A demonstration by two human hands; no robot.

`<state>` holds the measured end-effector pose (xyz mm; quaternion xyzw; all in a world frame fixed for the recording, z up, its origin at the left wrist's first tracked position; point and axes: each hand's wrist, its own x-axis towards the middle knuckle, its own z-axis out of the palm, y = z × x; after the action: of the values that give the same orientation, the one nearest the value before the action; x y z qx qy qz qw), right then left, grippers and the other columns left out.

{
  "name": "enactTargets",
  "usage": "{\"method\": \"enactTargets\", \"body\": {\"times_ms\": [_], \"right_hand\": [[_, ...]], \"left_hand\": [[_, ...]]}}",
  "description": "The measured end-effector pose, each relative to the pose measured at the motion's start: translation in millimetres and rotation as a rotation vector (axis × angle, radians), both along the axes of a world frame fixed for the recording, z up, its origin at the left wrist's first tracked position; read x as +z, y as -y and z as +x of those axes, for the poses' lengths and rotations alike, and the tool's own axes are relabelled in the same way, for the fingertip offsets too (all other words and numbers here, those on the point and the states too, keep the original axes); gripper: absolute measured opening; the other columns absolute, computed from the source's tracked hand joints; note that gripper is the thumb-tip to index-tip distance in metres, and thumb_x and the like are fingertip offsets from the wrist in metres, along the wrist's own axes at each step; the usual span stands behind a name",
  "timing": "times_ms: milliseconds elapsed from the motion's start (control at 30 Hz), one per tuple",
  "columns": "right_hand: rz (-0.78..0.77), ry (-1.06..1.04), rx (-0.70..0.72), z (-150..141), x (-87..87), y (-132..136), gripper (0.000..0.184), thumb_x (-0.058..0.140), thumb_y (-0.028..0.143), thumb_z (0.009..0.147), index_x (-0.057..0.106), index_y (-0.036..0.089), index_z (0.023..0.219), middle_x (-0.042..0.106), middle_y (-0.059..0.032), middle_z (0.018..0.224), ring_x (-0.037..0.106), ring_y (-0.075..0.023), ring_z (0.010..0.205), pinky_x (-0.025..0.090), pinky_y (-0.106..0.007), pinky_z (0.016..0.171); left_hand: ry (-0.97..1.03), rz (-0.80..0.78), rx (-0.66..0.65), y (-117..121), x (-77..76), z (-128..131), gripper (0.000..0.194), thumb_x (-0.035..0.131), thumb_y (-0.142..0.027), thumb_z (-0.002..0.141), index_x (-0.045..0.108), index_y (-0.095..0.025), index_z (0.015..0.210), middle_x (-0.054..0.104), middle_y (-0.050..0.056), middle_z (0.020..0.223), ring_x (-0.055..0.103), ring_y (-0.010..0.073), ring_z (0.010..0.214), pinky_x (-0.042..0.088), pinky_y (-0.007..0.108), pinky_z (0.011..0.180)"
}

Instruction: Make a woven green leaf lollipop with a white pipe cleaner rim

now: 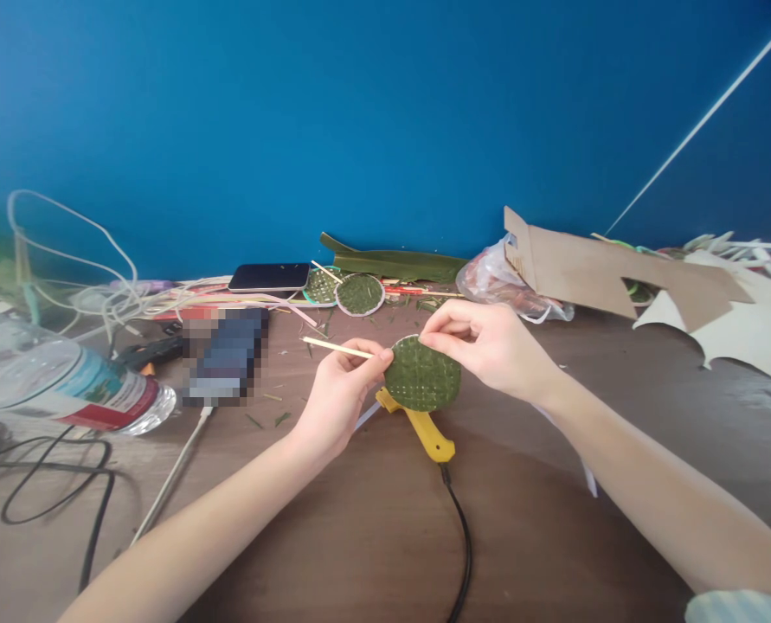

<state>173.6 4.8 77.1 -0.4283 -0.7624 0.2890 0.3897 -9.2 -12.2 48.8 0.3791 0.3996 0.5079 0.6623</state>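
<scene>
A round green woven disc is held up off the table between my two hands. My left hand pinches it at its left edge, and a thin pale stick points out leftward from the same fingers. At the disc's top edge, my right hand is closed with thumb and forefinger together on the rim, where a bit of white edging shows. Just below the disc lies a yellow glue gun with a black cord, its upper part partly hidden. A white strip shows beside my left hand.
Two similar discs, one white-rimmed, lie at the back by a long green leaf. A black phone, a plugged-in phone and a water bottle are leftward. Cut cardboard and a plastic bag stand rightward.
</scene>
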Motion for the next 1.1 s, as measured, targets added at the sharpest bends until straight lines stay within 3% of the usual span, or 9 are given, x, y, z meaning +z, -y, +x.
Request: {"method": "enactTargets", "body": {"times_ms": [1100], "right_hand": [[0.086,0.068,-0.013,0.3,0.9,1.8,0.012,0.058,0.027,0.081,0.06,0.018,0.073,0.067,-0.0009,0.068,0.058,-0.0115,0.058,0.047,-0.023,0.056]], "left_hand": [[-0.143,0.036,0.036,2.1,-0.2,-1.1,0.02,0.073,-0.028,0.067,0.058,-0.015,0.064,0.052,-0.004,0.061,0.047,0.0077,0.06,0.037,0.02,0.06]]}}
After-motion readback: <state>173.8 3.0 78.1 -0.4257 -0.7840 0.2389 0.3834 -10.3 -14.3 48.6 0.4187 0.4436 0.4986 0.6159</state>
